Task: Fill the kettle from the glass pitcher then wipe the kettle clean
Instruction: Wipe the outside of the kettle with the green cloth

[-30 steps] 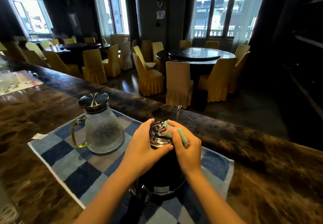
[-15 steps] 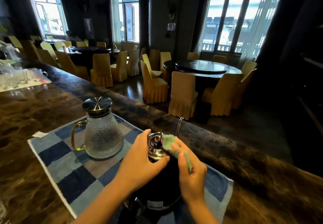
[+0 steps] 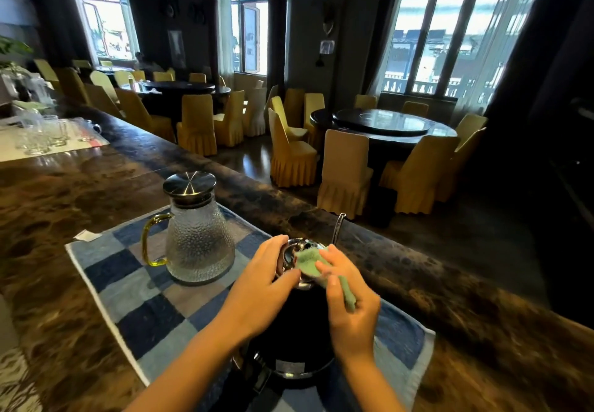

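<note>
A black kettle (image 3: 295,331) with a shiny metal lid (image 3: 294,251) stands on a blue checked mat (image 3: 141,308) near the counter's front. My left hand (image 3: 260,286) wraps around the kettle's upper left side, thumb by the lid. My right hand (image 3: 347,302) pinches a green cloth (image 3: 310,263) and presses it on the lid. The glass pitcher (image 3: 199,238), textured, with a steel lid and yellow handle, stands upright on the mat to the kettle's left, apart from both hands.
The dark marble counter (image 3: 64,193) runs left and right. Several glasses on a tray (image 3: 48,135) sit far left. A small paper scrap (image 3: 86,235) lies by the mat. Beyond the counter are round tables (image 3: 382,122) and yellow chairs.
The view has tilted up slightly. My right hand has kept the cloth on the lid, shifting it a little across the top. My left hand stays on the kettle.
</note>
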